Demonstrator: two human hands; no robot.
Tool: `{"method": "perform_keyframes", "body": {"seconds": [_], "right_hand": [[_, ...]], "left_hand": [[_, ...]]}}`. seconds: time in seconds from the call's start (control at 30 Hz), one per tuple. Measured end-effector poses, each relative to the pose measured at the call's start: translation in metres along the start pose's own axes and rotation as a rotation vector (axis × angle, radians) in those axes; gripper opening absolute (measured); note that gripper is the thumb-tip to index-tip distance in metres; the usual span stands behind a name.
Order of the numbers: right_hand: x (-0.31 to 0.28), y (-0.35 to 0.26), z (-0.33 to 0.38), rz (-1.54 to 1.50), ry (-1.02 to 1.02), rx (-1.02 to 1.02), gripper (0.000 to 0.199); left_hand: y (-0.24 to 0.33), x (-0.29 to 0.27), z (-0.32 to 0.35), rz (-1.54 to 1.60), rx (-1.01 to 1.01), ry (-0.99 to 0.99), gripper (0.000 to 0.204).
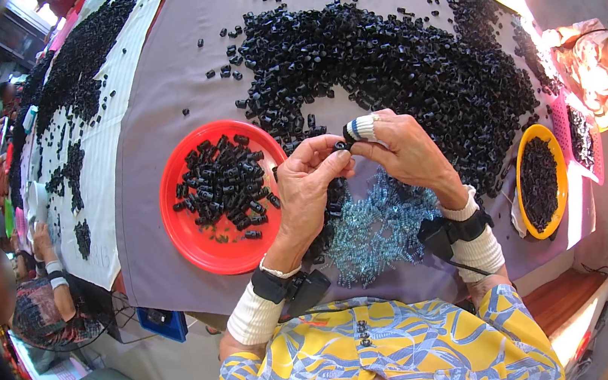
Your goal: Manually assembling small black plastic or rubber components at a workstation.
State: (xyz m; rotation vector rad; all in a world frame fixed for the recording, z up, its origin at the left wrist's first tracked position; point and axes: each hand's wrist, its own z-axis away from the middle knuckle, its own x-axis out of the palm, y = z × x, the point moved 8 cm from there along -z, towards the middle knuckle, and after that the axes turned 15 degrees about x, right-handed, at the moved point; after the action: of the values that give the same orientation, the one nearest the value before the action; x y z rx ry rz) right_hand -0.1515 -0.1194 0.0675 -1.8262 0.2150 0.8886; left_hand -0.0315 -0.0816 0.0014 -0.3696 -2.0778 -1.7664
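My left hand (308, 182) and my right hand (407, 148) meet above the table, fingertips almost touching. Between the left thumb and fingers sits a small black plastic part (342, 146). The right thumb and fingers pinch at the same spot; a white knitted finger sleeve with a dark stripe covers one finger, and what that hand grips is mostly hidden. Below the hands lies a heap of small bluish metal springs (378, 235). Beside my left hand stands a red round tray (198, 257) with many black parts in it. A large pile of black parts (380, 67) spreads beyond both hands.
A yellow oval basket (561, 166) of thin black pieces is at the right edge, beside a pink basket (560, 113). Another table with a white cloth (107, 100) and more black parts stands at left. Other people sit around both tables. A blue bin (163, 325) is below the near-left corner.
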Motion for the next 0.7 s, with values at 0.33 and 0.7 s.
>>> {"method": "perform_keyframes", "body": {"seconds": [0.33,0.7], "right_hand": [[-0.019,-0.018,0.002,0.02,0.214,-0.113,0.012],[-0.01,-0.029,0.005,0.182,0.246,-0.255,0.013]], "left_hand": [[0.003,-0.001,-0.001,-0.051,-0.004,0.037,0.027],[-0.002,-0.005,-0.002,-0.108,-0.007,0.003,0.027]]}}
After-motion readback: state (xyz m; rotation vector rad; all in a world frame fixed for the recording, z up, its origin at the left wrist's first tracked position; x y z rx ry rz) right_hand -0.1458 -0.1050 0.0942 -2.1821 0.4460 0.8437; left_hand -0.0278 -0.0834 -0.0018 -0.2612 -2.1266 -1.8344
